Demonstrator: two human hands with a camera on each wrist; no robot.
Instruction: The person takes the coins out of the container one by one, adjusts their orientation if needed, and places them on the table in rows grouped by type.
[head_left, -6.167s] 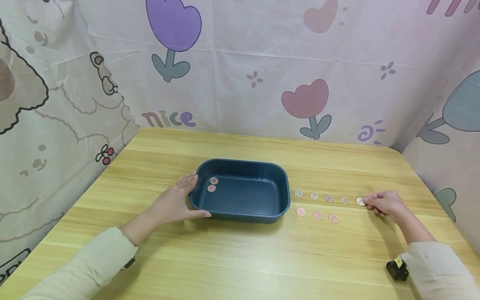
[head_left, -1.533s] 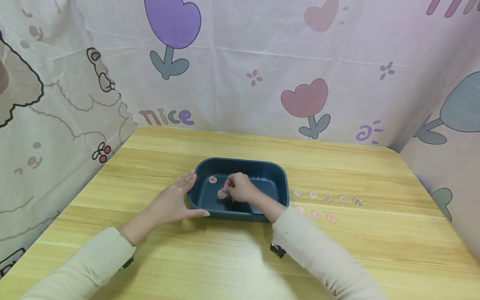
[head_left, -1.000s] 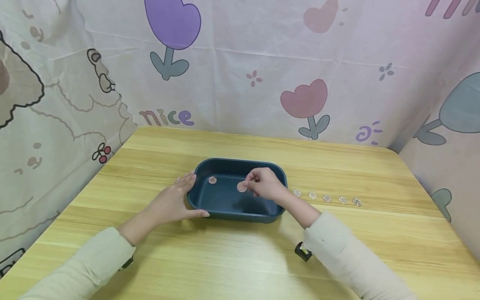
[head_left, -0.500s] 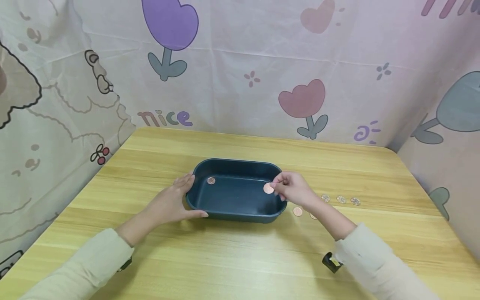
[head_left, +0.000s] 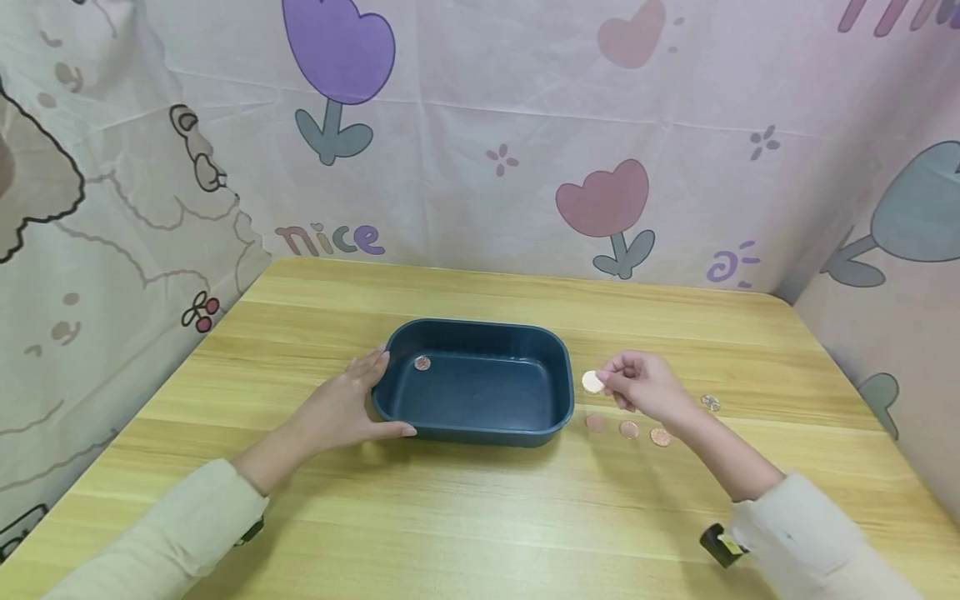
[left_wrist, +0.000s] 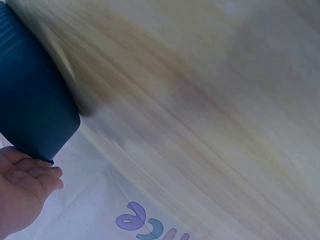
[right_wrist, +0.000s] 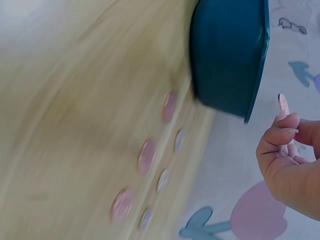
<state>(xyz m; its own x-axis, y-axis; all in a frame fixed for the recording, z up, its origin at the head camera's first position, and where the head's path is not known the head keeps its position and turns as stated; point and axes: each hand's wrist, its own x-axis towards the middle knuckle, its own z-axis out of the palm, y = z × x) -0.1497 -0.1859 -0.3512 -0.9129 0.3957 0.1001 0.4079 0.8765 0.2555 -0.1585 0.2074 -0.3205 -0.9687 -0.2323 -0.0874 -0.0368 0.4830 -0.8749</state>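
A dark blue plastic tub (head_left: 480, 433) stands mid-table in the head view, one copper-coloured coin (head_left: 422, 363) lying inside near its far left corner. My left hand (head_left: 341, 408) holds the tub's left end, fingers at the far side and thumb along the near rim. Just beyond the tub's right wall, my right hand (head_left: 648, 387) pinches another copper-coloured coin (head_left: 592, 382) by its edge, raised above the table. Below it lie three copper-coloured coins (head_left: 629, 429) in a row. A silver coin (head_left: 710, 403) shows right of the hand; the hand and forearm hide others.
In the right wrist view, several silver coins (right_wrist: 163, 180) form a second row beside the copper-coloured ones. The light wooden table (head_left: 480, 517) is backed by a patterned cloth (head_left: 465, 200). A black wrist camera (head_left: 722, 546) hangs below the right cuff.
Earlier my right hand was at the silver row's far end, then reached into the tub. It took one of the two coins and carried it right, past the wall. The left hand stays put.
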